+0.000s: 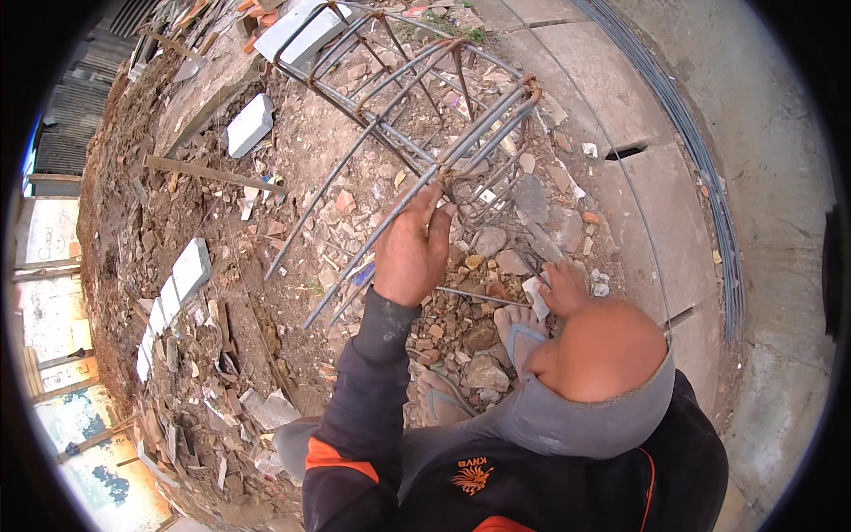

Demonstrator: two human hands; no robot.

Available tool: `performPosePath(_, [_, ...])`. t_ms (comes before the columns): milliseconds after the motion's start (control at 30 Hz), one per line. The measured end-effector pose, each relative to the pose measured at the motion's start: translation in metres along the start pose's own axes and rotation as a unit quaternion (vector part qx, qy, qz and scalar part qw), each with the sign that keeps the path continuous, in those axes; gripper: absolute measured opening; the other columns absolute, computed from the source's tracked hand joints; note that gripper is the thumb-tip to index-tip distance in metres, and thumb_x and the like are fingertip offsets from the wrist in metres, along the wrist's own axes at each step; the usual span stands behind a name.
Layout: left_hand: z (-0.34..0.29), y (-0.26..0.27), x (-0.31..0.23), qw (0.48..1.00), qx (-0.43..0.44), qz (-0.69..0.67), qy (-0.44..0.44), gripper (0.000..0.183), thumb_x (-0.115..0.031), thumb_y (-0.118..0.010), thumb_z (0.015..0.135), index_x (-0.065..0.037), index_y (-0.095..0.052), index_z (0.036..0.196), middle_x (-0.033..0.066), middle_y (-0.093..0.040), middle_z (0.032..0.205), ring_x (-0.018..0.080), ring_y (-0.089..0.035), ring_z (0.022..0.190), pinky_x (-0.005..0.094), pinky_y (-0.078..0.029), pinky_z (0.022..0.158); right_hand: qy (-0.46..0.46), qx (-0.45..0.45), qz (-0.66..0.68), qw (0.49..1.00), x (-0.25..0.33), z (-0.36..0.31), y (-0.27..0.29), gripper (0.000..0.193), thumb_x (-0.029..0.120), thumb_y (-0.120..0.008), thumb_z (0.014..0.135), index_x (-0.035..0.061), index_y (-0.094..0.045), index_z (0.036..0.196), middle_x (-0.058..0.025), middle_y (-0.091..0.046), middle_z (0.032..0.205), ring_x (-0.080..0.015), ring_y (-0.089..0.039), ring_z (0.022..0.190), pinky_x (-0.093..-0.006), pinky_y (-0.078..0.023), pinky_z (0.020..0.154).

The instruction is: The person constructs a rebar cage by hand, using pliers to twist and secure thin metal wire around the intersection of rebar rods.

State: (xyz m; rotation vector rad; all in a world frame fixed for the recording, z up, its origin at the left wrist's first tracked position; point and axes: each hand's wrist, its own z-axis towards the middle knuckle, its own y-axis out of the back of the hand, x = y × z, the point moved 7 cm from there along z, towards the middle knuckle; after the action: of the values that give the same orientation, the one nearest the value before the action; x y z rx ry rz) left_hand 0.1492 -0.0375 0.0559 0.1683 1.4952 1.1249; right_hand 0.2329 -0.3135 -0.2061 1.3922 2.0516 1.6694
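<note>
Left hand steadying a rusty steel rebar cage (pixel 417 115) over rubble.

My left hand (pixel 412 248) wraps its fingers around one long bar at the cage's near end, probably to keep the frame, which lies tilted across the broken brick and stone ground (pixel 292 177), from rolling. My right hand (pixel 560 288) sits low by my sandalled foot (pixel 519 332), curled on a small pale grey piece (pixel 536 297); I cannot tell what it is.
</note>
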Motion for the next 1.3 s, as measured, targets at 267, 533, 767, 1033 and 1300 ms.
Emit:
performPosePath(267, [0.002,-0.004,-0.006,1.0,-0.002,-0.003,-0.01,0.029,-0.016,-0.066,0.094,0.0,-0.069,0.118,0.0247,-0.07,0.112,0.04,-0.068,0.105,0.0412,-0.053,0.09,-0.043,-0.005,-0.006,0.999,-0.018,0.001,-0.025,0.027,0.016,-0.065,0.086,0.004,-0.06,0.11,-0.0183,-0.052,0.118,-0.0399,-0.055,0.114,-0.0513,-0.047,0.094])
performPosePath(533, [0.0,-0.002,-0.008,0.999,-0.051,0.006,-0.017,0.025,-0.017,-0.07,0.094,-0.004,-0.072,0.115,0.0193,-0.072,0.103,0.0344,-0.071,0.09,0.0384,-0.054,0.078,-0.016,0.089,0.068,0.994,0.006,-0.083,0.023,0.033,0.019,-0.066,0.088,0.0034,-0.058,0.115,-0.0193,-0.054,0.119,-0.037,-0.055,0.112,-0.0468,-0.046,0.091])
performPosePath(767, [0.004,-0.003,-0.015,0.999,-0.012,0.042,-0.021,0.03,-0.011,-0.068,0.092,-0.002,-0.07,0.121,0.0174,-0.07,0.096,0.0257,-0.069,0.085,0.0346,-0.053,0.078,-0.013,-0.011,0.25,0.968,-0.04,-0.039,0.044,0.032,0.026,-0.07,0.088,0.004,-0.056,0.106,-0.0181,-0.058,0.104,-0.0332,-0.059,0.099,-0.0433,-0.046,0.082])
performPosePath(1033, [-0.001,-0.001,-0.009,0.998,-0.022,0.057,-0.018,0.029,-0.02,-0.066,0.094,-0.005,-0.067,0.119,0.0214,-0.07,0.104,0.0411,-0.068,0.095,0.044,-0.054,0.081,0.13,-0.078,0.224,0.963,0.025,-0.044,0.186,0.03,0.014,-0.068,0.087,0.0042,-0.058,0.113,-0.0147,-0.06,0.104,-0.0344,-0.059,0.107,-0.0445,-0.045,0.092])
performPosePath(1300, [-0.007,0.003,-0.004,0.997,-0.043,0.062,-0.011,0.028,-0.017,-0.066,0.092,-0.006,-0.07,0.117,0.0202,-0.071,0.105,0.0383,-0.068,0.096,0.044,-0.054,0.083,0.332,-0.303,-0.169,0.877,0.122,-0.039,0.286,0.025,0.008,-0.064,0.085,0.0138,-0.063,0.109,-0.0146,-0.058,0.117,-0.0409,-0.043,0.134,-0.0573,-0.028,0.116])
